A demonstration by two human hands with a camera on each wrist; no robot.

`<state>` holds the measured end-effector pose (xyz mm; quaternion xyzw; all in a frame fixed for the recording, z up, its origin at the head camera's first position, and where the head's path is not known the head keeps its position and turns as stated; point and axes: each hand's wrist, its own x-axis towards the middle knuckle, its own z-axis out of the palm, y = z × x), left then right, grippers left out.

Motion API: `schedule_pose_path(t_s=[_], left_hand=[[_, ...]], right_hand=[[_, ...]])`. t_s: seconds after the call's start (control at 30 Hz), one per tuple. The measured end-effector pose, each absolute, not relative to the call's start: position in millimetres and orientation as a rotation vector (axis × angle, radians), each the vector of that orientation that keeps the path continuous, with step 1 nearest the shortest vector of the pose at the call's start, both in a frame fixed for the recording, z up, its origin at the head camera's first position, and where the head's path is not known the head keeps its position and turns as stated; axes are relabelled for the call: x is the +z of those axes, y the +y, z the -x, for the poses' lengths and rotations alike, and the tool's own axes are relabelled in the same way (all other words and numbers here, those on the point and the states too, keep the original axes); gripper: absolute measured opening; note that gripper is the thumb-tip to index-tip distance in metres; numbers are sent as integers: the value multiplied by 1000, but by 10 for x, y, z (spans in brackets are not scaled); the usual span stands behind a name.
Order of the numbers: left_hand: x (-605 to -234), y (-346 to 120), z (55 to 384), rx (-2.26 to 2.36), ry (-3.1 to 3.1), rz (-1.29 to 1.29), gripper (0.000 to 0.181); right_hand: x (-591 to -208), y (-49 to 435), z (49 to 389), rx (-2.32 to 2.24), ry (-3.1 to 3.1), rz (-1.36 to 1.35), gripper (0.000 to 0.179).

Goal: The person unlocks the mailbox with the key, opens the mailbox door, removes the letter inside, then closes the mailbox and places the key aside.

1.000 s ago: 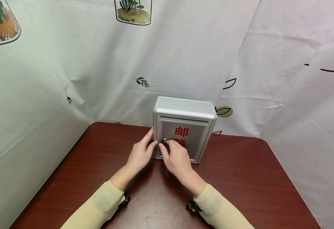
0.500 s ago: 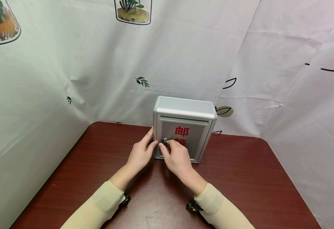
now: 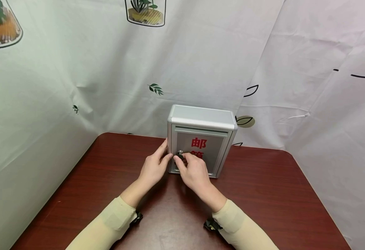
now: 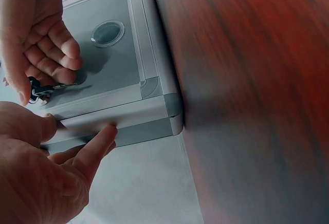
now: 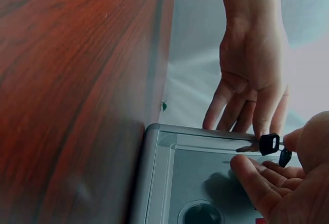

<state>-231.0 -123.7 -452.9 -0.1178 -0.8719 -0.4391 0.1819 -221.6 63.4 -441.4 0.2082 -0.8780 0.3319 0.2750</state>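
A silver metal mailbox point(image 3: 202, 118) with red characters on its door stands upright on the table. My left hand point(image 3: 152, 168) rests against its left side, fingers fairly straight, with the thumb at the front edge. At the door's lock point(image 3: 180, 152), my right hand point(image 3: 195, 172) pinches a small black-headed key point(image 5: 285, 157) between thumb and index finger. A second black-headed key point(image 5: 269, 144) hangs beside it, its blade lying over the door's edge. In the left wrist view, the keys point(image 4: 43, 89) are partly covered by the right fingers. The door looks shut.
The mailbox stands on a dark red wooden table point(image 3: 264, 194), near its back edge. White printed cloth point(image 3: 207, 52) hangs close behind and on both sides. A round clear window point(image 4: 108, 33) sits low on the mailbox door.
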Motion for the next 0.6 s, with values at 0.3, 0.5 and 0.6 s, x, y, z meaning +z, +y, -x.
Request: schedule_pose_path(t_s=[0.3, 0.5, 0.6], left_hand=[[-4525, -1237, 2310, -1247, -2466, 329, 65], [-4538, -1244, 2315, -1246, -2455, 335, 65], [-4540, -1243, 2317, -1244, -2456, 338, 65]], right_hand=[[-4408, 634, 2220, 973, -2396, -529, 31], [-4406, 641, 2229, 1223, -2465, -492, 34], [-4419, 650, 2241, 1411, -2470, -482, 37]])
